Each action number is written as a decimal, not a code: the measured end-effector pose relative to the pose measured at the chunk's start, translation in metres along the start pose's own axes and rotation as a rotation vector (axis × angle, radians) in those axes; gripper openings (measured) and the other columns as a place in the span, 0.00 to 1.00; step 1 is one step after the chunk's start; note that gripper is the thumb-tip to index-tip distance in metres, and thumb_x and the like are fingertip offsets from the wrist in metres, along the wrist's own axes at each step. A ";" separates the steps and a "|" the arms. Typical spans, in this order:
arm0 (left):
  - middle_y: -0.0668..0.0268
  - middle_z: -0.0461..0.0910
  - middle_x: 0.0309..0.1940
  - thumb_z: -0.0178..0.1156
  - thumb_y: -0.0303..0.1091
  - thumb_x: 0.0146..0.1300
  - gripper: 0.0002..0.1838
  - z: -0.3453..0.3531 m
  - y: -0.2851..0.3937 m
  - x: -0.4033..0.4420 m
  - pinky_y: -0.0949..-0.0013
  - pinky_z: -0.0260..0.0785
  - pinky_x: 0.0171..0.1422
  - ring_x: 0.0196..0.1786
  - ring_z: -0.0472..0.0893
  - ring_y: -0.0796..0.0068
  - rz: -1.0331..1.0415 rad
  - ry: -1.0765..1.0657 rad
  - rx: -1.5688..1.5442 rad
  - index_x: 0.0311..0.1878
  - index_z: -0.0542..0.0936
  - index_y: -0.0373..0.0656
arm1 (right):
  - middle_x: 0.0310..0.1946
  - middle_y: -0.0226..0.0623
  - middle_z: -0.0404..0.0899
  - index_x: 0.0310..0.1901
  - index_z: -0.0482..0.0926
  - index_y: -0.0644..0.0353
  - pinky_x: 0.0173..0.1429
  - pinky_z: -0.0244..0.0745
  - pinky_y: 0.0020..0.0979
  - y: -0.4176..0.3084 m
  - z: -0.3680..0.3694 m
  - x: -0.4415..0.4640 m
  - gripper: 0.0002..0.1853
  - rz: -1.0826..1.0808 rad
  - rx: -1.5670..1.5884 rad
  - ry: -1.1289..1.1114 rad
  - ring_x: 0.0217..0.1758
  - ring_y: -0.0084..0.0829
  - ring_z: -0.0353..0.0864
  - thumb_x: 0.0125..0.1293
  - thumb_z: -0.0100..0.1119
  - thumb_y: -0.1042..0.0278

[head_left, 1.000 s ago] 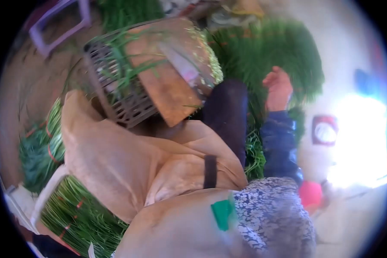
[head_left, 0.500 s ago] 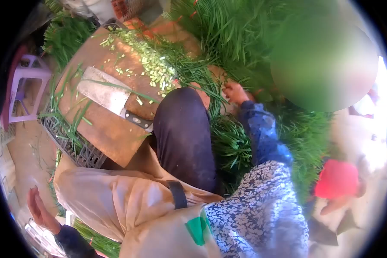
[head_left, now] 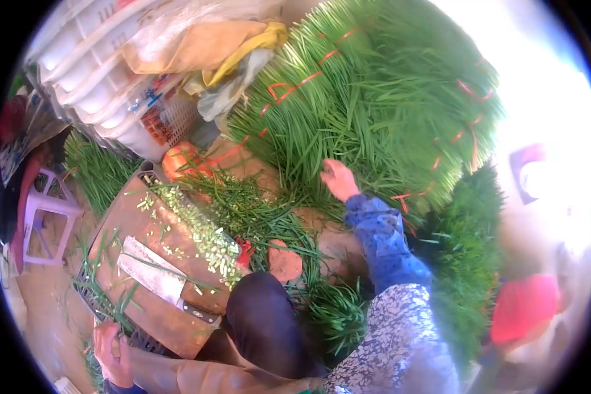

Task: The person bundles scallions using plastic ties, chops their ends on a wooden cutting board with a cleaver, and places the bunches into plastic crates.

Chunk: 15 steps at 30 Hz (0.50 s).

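Note:
My right hand (head_left: 339, 180) reaches to the front of a big stack of tied green chives (head_left: 368, 111), its fingers apart and slightly bent, with nothing seen in them. Whether the fingertips touch the leaves I cannot tell. My left hand (head_left: 113, 354) is at the near left corner of a wooden cutting board (head_left: 171, 322), fingers loosely bent and apart, holding nothing visible. On the board lies a cleaver (head_left: 152, 269) with a black handle, a few leaves across it. Cut stalk pieces (head_left: 207, 243) run along the board's right side.
Loose chives (head_left: 243, 203) lie right of the board, near a reddish block (head_left: 285, 261). Stacked white crates (head_left: 92, 79) rise at the upper left, above a purple stool (head_left: 49, 217). The board sits on a dark plastic crate (head_left: 144, 343). Someone in red (head_left: 525, 308) is at the right.
My view has shifted up toward the chive stack. My right hand has moved from the loose chives to the stack. My left hand has come in toward the board, fingers more bent.

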<state>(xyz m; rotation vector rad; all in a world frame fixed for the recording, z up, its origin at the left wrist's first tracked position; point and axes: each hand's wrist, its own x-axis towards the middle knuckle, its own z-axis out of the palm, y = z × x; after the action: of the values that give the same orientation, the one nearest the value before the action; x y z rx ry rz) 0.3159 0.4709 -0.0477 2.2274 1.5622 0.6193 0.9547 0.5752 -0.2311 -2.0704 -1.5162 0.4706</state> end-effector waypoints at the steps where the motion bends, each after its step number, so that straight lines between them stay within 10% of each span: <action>1: 0.51 0.77 0.42 0.57 0.17 0.49 0.16 0.003 0.000 0.003 0.56 0.68 0.56 0.46 0.77 0.51 0.033 -0.017 -0.007 0.45 0.76 0.35 | 0.45 0.51 0.82 0.54 0.78 0.64 0.53 0.77 0.42 -0.001 -0.006 0.010 0.23 -0.032 -0.022 0.015 0.49 0.48 0.82 0.57 0.63 0.64; 15: 0.53 0.79 0.46 0.53 0.18 0.61 0.15 0.026 -0.010 0.001 0.60 0.69 0.59 0.50 0.78 0.57 -0.057 -0.200 -0.095 0.52 0.76 0.34 | 0.52 0.52 0.78 0.56 0.76 0.61 0.61 0.72 0.46 -0.053 0.046 0.045 0.26 -0.174 -0.101 -0.071 0.56 0.54 0.77 0.57 0.59 0.59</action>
<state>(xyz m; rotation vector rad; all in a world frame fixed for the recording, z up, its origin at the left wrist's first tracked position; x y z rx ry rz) 0.3219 0.4739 -0.0746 2.0962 1.4598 0.4309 0.9028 0.6398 -0.2349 -1.9923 -1.7774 0.4130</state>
